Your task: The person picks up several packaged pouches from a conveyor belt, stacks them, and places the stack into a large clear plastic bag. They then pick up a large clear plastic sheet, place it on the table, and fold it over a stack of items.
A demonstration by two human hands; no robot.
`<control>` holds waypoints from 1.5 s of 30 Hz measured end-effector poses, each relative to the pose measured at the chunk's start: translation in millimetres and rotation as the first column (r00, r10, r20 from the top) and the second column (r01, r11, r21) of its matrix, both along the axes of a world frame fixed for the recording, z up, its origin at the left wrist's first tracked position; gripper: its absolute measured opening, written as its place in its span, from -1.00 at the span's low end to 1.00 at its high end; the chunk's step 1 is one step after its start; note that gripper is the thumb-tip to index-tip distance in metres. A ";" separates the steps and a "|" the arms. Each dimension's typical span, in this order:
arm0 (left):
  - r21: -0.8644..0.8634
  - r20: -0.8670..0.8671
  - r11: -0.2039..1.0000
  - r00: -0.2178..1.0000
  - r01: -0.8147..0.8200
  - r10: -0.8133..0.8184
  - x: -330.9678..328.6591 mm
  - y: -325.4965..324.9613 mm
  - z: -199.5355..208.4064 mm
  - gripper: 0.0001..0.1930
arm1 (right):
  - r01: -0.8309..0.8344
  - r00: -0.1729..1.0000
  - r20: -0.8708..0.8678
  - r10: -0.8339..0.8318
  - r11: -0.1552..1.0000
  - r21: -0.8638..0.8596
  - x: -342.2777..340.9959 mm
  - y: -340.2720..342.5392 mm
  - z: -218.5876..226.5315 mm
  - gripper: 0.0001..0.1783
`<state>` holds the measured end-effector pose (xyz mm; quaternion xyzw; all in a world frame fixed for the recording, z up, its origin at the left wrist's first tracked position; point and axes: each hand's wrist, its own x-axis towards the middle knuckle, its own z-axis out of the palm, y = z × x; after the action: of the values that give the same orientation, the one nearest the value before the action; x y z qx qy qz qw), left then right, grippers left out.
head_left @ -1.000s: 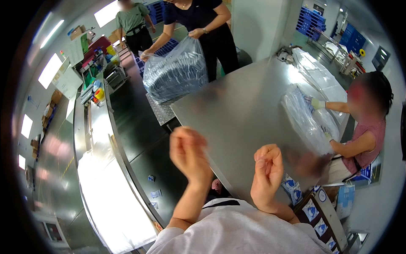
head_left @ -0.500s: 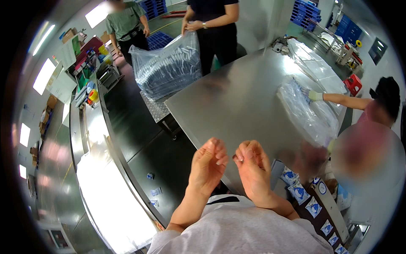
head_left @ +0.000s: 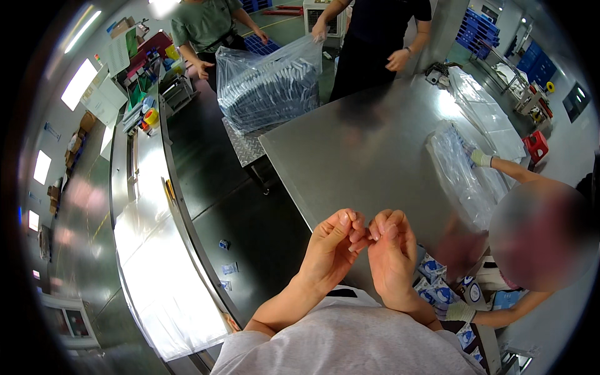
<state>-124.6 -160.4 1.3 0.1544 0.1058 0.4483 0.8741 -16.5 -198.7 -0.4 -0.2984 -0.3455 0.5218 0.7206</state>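
Observation:
My left hand [head_left: 332, 247] and my right hand [head_left: 392, 253] are raised in front of my shirt, above the near edge of a steel table [head_left: 350, 169]. The fingers of both are curled into pinches, with the fingertips meeting or nearly meeting. Whatever may lie between them is too small or hidden to make out. Just right of my right hand, small blue-and-white packets [head_left: 432, 267] lie in a pile, and a co-worker's gloved hand [head_left: 461, 312] reaches in among them.
Clear plastic bags [head_left: 462, 175] lie on the table's right side under the co-worker's other glove [head_left: 480, 157]. Beyond the table, two people stand by a large bag of packets [head_left: 270, 94] on a metal cart [head_left: 249, 145]. A long bench [head_left: 164, 275] runs along the left. Stray packets [head_left: 230, 268] lie on the floor.
My hands have come together, fingertips to fingertips, and sit slightly further right. The co-worker's near glove has reached into the packets. A person at the bag has let go with one hand.

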 end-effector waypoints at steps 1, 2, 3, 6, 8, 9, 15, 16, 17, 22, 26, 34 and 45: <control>0.001 -0.004 1.000 1.000 -0.003 0.003 1.0 0.3 -0.1 -0.87 | 0.002 1.000 0.000 -0.002 1.000 -0.002 0.1 0.5 1.0 -0.75; -0.001 -0.004 1.000 1.000 -0.001 0.001 2.0 0.9 -0.8 -0.87 | 0.003 0.998 -0.061 -0.003 1.000 0.000 -0.6 0.9 3.1 -0.78; 0.003 -0.012 1.000 1.000 -0.011 0.011 3.0 1.6 -1.9 -0.87 | 0.005 0.993 -0.122 -0.005 1.000 0.001 -0.6 1.4 5.4 -0.81; -0.002 -0.015 0.999 0.999 -0.037 0.037 1.1 1.6 -4.2 -0.86 | -0.127 0.965 -0.233 0.118 0.992 -0.025 0.9 3.3 11.2 -0.80; -0.006 -0.006 0.999 0.999 -0.045 0.045 0.6 3.1 -4.4 -0.85 | -0.138 0.959 -0.251 0.129 0.990 -0.019 2.3 4.8 5.6 -0.79; -0.020 -0.002 0.999 0.999 -0.048 0.048 0.1 3.4 -5.0 -0.85 | -0.156 0.951 -0.271 0.148 0.988 -0.011 2.9 5.3 3.1 -0.78; -0.060 0.014 0.997 0.998 -0.054 0.055 -1.6 4.6 -7.1 -0.82 | -0.167 0.952 -0.265 0.156 0.986 -0.020 3.0 5.7 1.1 -0.75; -0.028 0.022 0.998 0.998 -0.056 0.057 -1.7 4.1 -7.8 -0.81 | -0.168 0.951 -0.267 0.156 0.986 -0.020 2.9 5.4 0.6 -0.75; 0.003 0.031 0.998 0.998 -0.059 0.058 -1.6 3.5 -8.3 -0.79 | -0.162 0.962 -0.226 0.150 0.986 -0.032 3.1 5.0 -0.2 -0.75; 0.571 -0.225 0.762 0.835 -0.305 0.502 3.3 -16.1 -8.3 -0.87 | -0.068 0.996 -0.066 0.063 0.996 -0.066 0.5 2.6 -3.9 -0.76; 0.882 -0.189 0.428 0.682 -0.199 0.707 2.1 -16.9 -6.1 -0.76 | 0.077 0.997 0.027 -0.078 0.996 0.040 -3.8 0.8 0.4 -0.84; 0.844 -0.237 0.490 0.665 -0.220 0.708 8.5 -20.4 -9.4 -0.76 | 0.146 0.978 0.133 -0.159 0.984 0.103 -3.1 -3.4 -0.9 -0.84; 0.897 -0.217 0.397 0.590 -0.194 0.778 9.0 -21.7 -11.7 -0.79 | 0.299 0.845 0.416 -0.335 0.942 0.151 0.5 -7.4 6.2 -0.84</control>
<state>-115.6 -182.1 -10.5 0.6240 0.2126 0.6183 0.4279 -16.0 -206.1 5.8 -0.4312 -0.4642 0.3012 0.7127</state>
